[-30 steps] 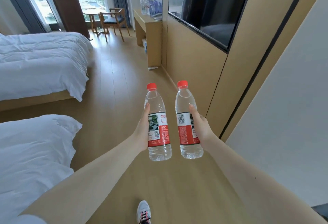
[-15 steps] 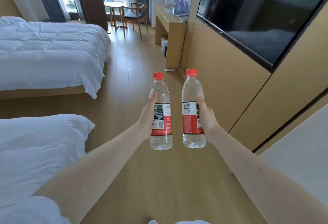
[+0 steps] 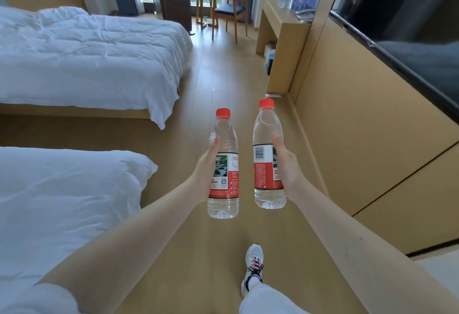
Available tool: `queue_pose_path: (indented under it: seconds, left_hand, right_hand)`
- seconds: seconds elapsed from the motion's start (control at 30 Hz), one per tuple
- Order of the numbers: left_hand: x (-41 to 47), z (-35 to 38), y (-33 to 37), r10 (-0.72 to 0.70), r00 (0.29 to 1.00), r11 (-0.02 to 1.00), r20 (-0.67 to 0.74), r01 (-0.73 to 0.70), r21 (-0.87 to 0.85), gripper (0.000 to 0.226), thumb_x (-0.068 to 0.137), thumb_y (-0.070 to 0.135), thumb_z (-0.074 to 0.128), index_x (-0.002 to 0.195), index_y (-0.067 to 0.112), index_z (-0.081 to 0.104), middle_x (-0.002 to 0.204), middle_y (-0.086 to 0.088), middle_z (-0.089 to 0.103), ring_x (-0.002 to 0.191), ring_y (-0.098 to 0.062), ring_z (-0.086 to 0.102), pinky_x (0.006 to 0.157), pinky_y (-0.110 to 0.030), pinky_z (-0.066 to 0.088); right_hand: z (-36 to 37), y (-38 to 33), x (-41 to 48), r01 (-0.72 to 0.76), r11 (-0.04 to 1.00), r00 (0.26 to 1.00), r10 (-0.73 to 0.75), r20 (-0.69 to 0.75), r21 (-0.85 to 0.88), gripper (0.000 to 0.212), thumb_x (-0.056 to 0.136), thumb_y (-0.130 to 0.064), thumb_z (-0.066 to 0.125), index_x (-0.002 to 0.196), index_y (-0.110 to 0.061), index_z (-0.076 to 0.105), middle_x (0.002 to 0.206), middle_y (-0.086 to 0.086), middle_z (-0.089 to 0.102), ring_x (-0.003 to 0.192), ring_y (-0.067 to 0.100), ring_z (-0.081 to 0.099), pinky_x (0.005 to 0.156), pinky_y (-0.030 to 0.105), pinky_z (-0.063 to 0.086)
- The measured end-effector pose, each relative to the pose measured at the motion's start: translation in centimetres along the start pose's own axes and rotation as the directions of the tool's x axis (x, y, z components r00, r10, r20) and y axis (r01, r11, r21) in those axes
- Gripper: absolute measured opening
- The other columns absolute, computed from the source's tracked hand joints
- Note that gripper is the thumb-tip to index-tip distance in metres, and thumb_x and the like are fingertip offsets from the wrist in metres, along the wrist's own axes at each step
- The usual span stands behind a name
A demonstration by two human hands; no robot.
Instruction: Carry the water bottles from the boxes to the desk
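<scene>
Clear bottles (image 3: pixel 224 134) upright in both hands (image 3: pixel 204 175)

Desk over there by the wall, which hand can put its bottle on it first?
Probably the right hand: it grips the right bottle on the side of the wall, where the desk stands ahead. The left hand grips the left bottle nearer the bed.

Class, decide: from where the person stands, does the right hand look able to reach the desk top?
Probably not yet: the right hand, gripping a bottle, is well short of the desk; open floor lies between.
</scene>
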State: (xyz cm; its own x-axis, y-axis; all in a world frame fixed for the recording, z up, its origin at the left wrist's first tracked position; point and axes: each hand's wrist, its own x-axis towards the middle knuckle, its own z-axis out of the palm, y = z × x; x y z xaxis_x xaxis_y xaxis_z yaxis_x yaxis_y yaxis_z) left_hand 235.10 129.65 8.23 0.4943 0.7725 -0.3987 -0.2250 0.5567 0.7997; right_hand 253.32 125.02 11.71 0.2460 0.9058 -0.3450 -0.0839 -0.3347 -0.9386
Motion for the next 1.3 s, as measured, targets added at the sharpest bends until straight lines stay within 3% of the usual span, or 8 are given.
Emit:
queue_pose_path:
  seconds: [0.23, 0.37, 0.5, 0.7, 0.8, 0.93, 1.1, 1.3]
  left_hand:
    - [8.5, -0.2, 3.9, -0.043, 0.999, 0.997, 0.019, 0.044, -0.065, 0.073, 0.060, 0.079, 0.068, 0.095, 0.015, 0.058, 0.081, -0.008, 0.056, 0.065, -0.020, 0.061, 0.063, -0.031, 0.055]
    - [13.6, 1.0, 6.8, -0.042, 0.999, 0.994, 0.017, 0.043, -0.097, 0.063, 0.073, 0.077, 0.051, 0.087, 0.016, 0.060, 0.073, -0.005, 0.059, 0.059, -0.016, 0.061, 0.059, -0.028, 0.054]
    - [18.3, 2.0, 8.8, -0.034, 0.998, 0.999, -0.057, 0.033, -0.030, 0.064, 0.071, 0.076, 0.051, 0.089, 0.016, 0.060, 0.075, -0.006, 0.058, 0.060, -0.017, 0.061, 0.060, -0.028, 0.054]
    - [23.6, 2.5, 10.2, -0.029, 0.996, 0.998, -0.086, 0.035, 0.061, 0.101, 0.051, 0.081, 0.070, 0.122, 0.011, 0.057, 0.095, -0.012, 0.063, 0.078, -0.026, 0.064, 0.073, -0.037, 0.055]
    - [26.0, 2.2, 11.6, -0.027, 0.996, 0.997, -0.087, 0.032, 0.064, 0.113, 0.048, 0.080, 0.072, 0.134, 0.009, 0.052, 0.106, -0.017, 0.061, 0.084, -0.028, 0.064, 0.077, -0.039, 0.054]
    - [29.5, 1.5, 13.5, -0.035, 0.998, 0.998, -0.053, 0.038, 0.044, 0.103, 0.058, 0.080, 0.065, 0.131, 0.009, 0.053, 0.100, -0.015, 0.062, 0.079, -0.025, 0.063, 0.074, -0.036, 0.054]
    - [35.7, 0.4, 16.9, -0.082, 0.996, 0.996, 0.032, 0.081, 0.040, 0.111, 0.052, 0.078, 0.073, 0.136, 0.009, 0.051, 0.116, -0.019, 0.059, 0.090, -0.032, 0.064, 0.083, -0.042, 0.053]
    - [44.5, -2.6, 22.7, -0.099, 0.994, 0.993, 0.050, 0.095, 0.064, 0.104, 0.064, 0.075, 0.066, 0.138, 0.004, 0.047, 0.127, -0.027, 0.055, 0.096, -0.036, 0.063, 0.085, -0.045, 0.054]
  right_hand:
    - [-0.7, -3.8, 11.3, 0.044, 0.999, 0.994, -0.043, 0.101, -0.012, 0.063, 0.089, -0.063, 0.046, 0.104, -0.005, 0.062, 0.072, 0.006, 0.064, 0.062, 0.019, 0.064, 0.065, 0.031, 0.054]
    - [-1.7, -6.1, 17.1, 0.056, 0.998, 0.990, -0.057, 0.125, 0.017, 0.064, 0.089, -0.063, 0.047, 0.108, -0.004, 0.063, 0.084, 0.013, 0.069, 0.073, 0.026, 0.068, 0.079, 0.041, 0.056]
    - [-3.0, -7.7, 21.4, 0.034, 0.999, 0.994, -0.038, 0.104, 0.035, 0.084, 0.074, -0.078, 0.053, 0.113, -0.005, 0.063, 0.100, 0.021, 0.070, 0.091, 0.039, 0.070, 0.088, 0.054, 0.054]
    - [-3.7, -8.2, 25.5, -0.030, 0.997, 0.994, 0.021, 0.111, 0.076, 0.090, 0.069, -0.075, 0.052, 0.117, 0.000, 0.061, 0.109, 0.027, 0.066, 0.100, 0.045, 0.065, 0.091, 0.057, 0.052]
    - [-3.7, -9.1, 27.9, 0.009, 0.999, 0.993, -0.014, 0.121, 0.039, 0.090, 0.071, -0.078, 0.054, 0.115, 0.000, 0.060, 0.102, 0.024, 0.069, 0.093, 0.041, 0.068, 0.087, 0.055, 0.054]
    - [-3.7, -9.9, 31.7, 0.025, 0.999, 0.996, -0.029, 0.087, 0.048, 0.074, 0.084, -0.066, 0.052, 0.115, 0.001, 0.059, 0.097, 0.023, 0.069, 0.085, 0.036, 0.068, 0.084, 0.049, 0.055]
    - [-3.4, -11.7, 37.1, 0.054, 0.998, 0.998, -0.055, 0.037, 0.026, 0.091, 0.067, -0.074, 0.052, 0.114, 0.005, 0.058, 0.087, 0.015, 0.068, 0.075, 0.028, 0.067, 0.074, 0.039, 0.055]
    - [-1.2, -14.2, 46.0, 0.043, 0.999, 0.998, -0.043, -0.054, 0.002, 0.067, 0.090, -0.060, 0.049, 0.111, 0.003, 0.057, 0.079, 0.008, 0.065, 0.069, 0.021, 0.064, 0.068, 0.032, 0.051]
